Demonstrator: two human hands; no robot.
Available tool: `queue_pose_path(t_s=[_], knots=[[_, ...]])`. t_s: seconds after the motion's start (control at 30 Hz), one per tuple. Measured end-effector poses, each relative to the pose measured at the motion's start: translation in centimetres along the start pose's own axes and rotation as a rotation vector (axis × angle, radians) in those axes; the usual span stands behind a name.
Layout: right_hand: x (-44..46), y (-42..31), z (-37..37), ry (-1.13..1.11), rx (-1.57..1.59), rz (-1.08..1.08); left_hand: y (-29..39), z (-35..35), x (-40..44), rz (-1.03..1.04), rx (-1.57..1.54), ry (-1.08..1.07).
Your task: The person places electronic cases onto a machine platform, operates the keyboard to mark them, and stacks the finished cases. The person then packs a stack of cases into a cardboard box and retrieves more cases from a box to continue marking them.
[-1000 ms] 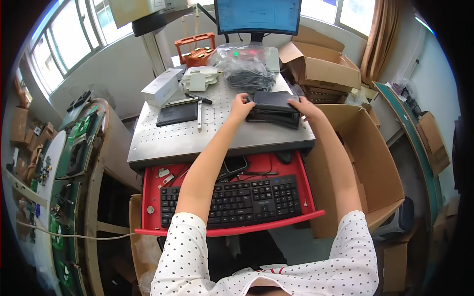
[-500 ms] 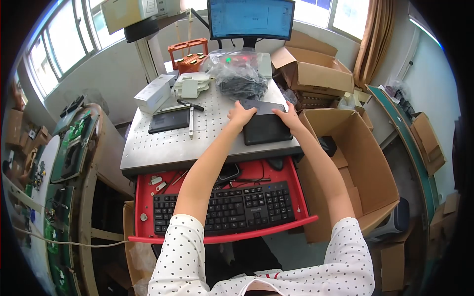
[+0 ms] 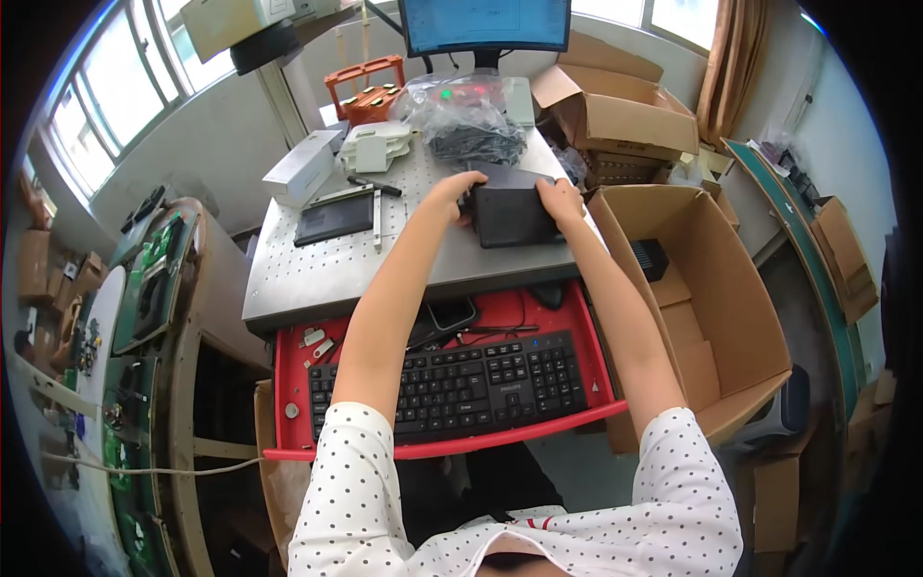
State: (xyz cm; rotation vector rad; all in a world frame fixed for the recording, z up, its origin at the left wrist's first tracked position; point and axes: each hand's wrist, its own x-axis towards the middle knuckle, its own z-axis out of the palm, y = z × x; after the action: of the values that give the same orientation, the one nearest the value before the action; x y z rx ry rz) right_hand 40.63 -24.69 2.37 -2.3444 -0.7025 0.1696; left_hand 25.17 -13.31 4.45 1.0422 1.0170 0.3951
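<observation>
Head view: the left hand [image 3: 454, 195] and right hand [image 3: 561, 202] flank the flat dark cases [image 3: 517, 219] at the right of the metal desk [image 3: 303, 274], near an open carton [image 3: 738, 298]. Both hands' fingers appear to pinch the sides — their undersides are hidden. The step in hand seems to be two-handed handling — the next move calls for even support.
</observation>
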Motion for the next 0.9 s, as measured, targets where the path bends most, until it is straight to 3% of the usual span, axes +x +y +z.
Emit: queue_pose_path(t_s=[0.1,0.2,0.43,0.47,0.5,0.6,0.7,0.83,0.9], knots=[[0.5,0.4,0.0,-0.041,0.084,0.010,0.3,0.1,-0.1,0.013,0.117,-0.044],[0.1,0.1,-0.3,-0.006,0.064,0.019,0.0,-0.3,-1.0,-0.062,0.040,-0.036],[3.6,1.1,0.7,-0.190,0.159,0.054,-0.5,0.3,-1.0,-0.082,-0.055,0.132],[2.9,0.9,0.8,-0.065,0.153,0.030,-0.7,0.4,-0.9,-0.068,-0.049,0.131],[2.8,0.8,0.9,-0.043,0.149,0.037,-0.8,0.6,-1.0,-0.052,-0.044,0.130],[2.0,0.6,1.0,-0.002,0.143,0.065,-2.6,1.9,-1.5,0.295,0.123,0.034],[-0.8,0.2,-0.3,-0.013,0.118,0.066,-5.7,1.8,2.9,0.300,0.078,0.211],[-3.0,0.9,-1.0,-0.096,0.072,-0.001,-7.0,2.4,-4.4,0.399,0.313,0.395],[-3.8,1.2,-1.0,-0.119,0.075,-0.021,-7.9,2.4,-6.3,0.410,0.290,0.364]])
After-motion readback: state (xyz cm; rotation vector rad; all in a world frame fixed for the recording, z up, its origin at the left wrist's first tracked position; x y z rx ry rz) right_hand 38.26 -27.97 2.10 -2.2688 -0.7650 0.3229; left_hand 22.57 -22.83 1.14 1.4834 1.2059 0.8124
